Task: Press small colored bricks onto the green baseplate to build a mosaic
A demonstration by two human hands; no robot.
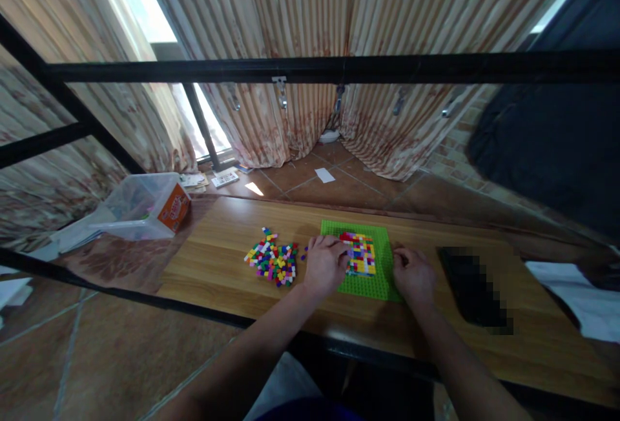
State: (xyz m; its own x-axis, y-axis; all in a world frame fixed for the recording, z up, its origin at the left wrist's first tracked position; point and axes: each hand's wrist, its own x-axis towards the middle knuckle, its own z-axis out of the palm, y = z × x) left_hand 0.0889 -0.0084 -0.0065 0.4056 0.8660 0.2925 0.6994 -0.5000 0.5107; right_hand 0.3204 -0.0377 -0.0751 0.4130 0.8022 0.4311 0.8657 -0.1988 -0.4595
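Observation:
My left hand (325, 263) reaches over the left part of a green studded baseplate (382, 285), thumb and fingers pinched on a small purplish toy brick, mostly hidden by the fingertips. Beside those fingertips, a block of multicoloured toy bricks (363, 254) is built up on the plate; its left side is partly covered by the hand. At the plate's right edge is my right hand (414, 272), with fingers curled together; what they hold, if anything, is hidden. Left of my left hand lies a loose pile of small coloured bricks (274, 259).
A dark, partly pixelated device (472, 285) lies on the wooden table (208, 266), right of my right hand. Beyond the table's left end stands a clear plastic bin (145, 208) with an orange label. A black metal bar (310, 70) crosses before the curtains. White cloth or paper (576, 292) is at far right.

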